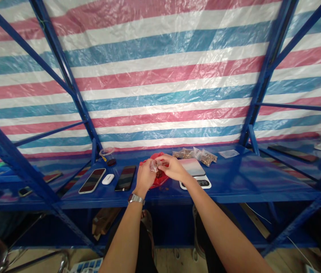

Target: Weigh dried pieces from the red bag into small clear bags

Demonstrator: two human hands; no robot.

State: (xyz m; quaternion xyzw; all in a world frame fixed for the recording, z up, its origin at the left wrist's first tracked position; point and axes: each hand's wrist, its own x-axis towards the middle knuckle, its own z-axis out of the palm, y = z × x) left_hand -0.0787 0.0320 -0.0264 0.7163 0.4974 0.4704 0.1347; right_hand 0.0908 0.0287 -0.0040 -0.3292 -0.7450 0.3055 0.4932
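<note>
Open: shelf right of scale (195, 172) | Blocked: left (phones (125, 178), earbud case (108, 179))

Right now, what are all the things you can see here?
small clear bag: 1, see-through, pinched between both hands
red bag: 1, red, on shelf under the hands
scale: 1, white, right of the hands
filled packets: about 3, clear with brown bits, behind scale
empty packet: 1, clear, further right
phones: 2, dark screens, left of hands
white case: 1, between phones
shelf: blue metal
left hand: wears a watch
right hand: bare
</note>
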